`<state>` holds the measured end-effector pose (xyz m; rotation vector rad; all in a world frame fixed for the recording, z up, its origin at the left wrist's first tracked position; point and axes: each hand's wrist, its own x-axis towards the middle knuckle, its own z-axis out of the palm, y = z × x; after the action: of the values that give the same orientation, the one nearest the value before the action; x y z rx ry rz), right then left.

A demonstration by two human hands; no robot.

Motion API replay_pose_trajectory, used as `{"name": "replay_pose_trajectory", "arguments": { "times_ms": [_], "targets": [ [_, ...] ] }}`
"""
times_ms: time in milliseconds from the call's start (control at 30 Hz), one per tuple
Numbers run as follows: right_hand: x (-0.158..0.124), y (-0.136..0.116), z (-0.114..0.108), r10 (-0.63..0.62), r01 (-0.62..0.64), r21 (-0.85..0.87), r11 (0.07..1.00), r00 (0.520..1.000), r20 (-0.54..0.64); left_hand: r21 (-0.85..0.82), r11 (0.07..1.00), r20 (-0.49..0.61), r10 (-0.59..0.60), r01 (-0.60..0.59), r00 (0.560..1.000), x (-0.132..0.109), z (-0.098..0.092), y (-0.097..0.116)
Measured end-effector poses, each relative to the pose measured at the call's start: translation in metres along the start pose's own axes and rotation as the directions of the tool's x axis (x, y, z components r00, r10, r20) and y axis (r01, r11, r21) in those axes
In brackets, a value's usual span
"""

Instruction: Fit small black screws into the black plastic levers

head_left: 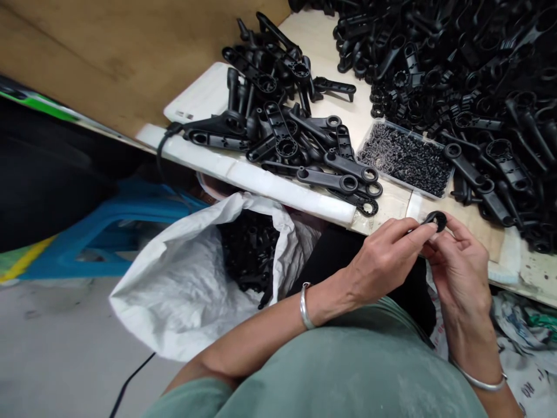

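Close to the table's front edge, my left hand (387, 255) and my right hand (461, 270) meet around one black plastic crank arm (436, 220). Its ringed end shows between the fingers, while the rest is mostly covered. The left thumb and fingers pinch it from one side; the right fingers curl around it from the other. Just beyond the hands is a clear plastic box (404, 154) filled with tiny black parts. Several similar crank arms (322, 177) lie heaped to the left of that box.
A large pile of black plastic parts (470, 75) covers the back right. White foam (248, 174) edges the table (317, 43). Below stands an open white sack (174, 278) with black parts inside, beside a blue stool (87, 232). A black cable (161, 154) hangs over the edge.
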<state>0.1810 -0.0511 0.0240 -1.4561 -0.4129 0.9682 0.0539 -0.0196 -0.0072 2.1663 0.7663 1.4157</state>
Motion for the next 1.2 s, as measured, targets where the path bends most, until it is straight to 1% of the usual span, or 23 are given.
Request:
{"name": "replay_pose_trajectory", "arguments": {
  "times_ms": [100,267,367,467,633,733,833,900,1033,1200],
  "targets": [
    [0.0021,-0.0003,0.0014,0.011,-0.011,0.011,1.000,1.000,0.012,-0.011,1.000,-0.033,-0.017,0.016,0.999,-0.0004,-0.0001,0.0010],
    [0.0050,-0.0006,-0.0033,0.086,-0.092,0.040,0.995,0.988,0.125,-0.046,0.997,-0.068,-0.060,0.057,0.996,0.0016,-0.0012,0.0012],
    [0.0046,0.0001,-0.0069,0.073,-0.081,0.047,0.996,0.984,0.161,-0.062,0.996,-0.071,-0.062,0.057,0.996,0.0018,-0.0006,0.0017],
    [0.0035,0.0008,-0.0082,0.056,-0.064,0.046,0.997,0.987,0.150,-0.076,0.995,-0.073,-0.064,0.058,0.995,0.0014,0.0005,0.0025],
    [-0.0012,0.0012,-0.0043,0.051,-0.057,0.062,0.996,0.994,0.092,-0.086,0.995,-0.077,-0.054,0.047,0.996,0.0012,0.0000,0.0050],
    [-0.0036,0.0032,-0.0008,0.007,-0.010,0.059,0.998,0.999,0.035,-0.088,0.996,-0.072,-0.036,0.029,0.997,-0.0002,-0.0007,0.0070],
    [-0.0036,0.0053,0.0012,-0.028,0.028,0.028,0.999,1.000,-0.003,-0.084,0.996,-0.068,-0.046,0.040,0.997,-0.0020,0.0001,0.0080],
    [-0.0029,0.0053,0.0012,-0.019,0.019,0.023,1.000,1.000,0.020,-0.086,0.995,-0.089,-0.061,0.053,0.994,-0.0025,0.0011,0.0075],
    [-0.0018,0.0027,-0.0009,0.026,-0.030,0.032,0.999,0.994,0.110,-0.064,0.994,-0.114,-0.090,0.083,0.989,-0.0024,0.0023,0.0057],
    [-0.0014,0.0029,-0.0018,0.025,-0.027,0.021,0.999,0.995,0.097,-0.053,0.994,-0.108,-0.096,0.091,0.989,-0.0040,0.0028,0.0065]
  ]
}}
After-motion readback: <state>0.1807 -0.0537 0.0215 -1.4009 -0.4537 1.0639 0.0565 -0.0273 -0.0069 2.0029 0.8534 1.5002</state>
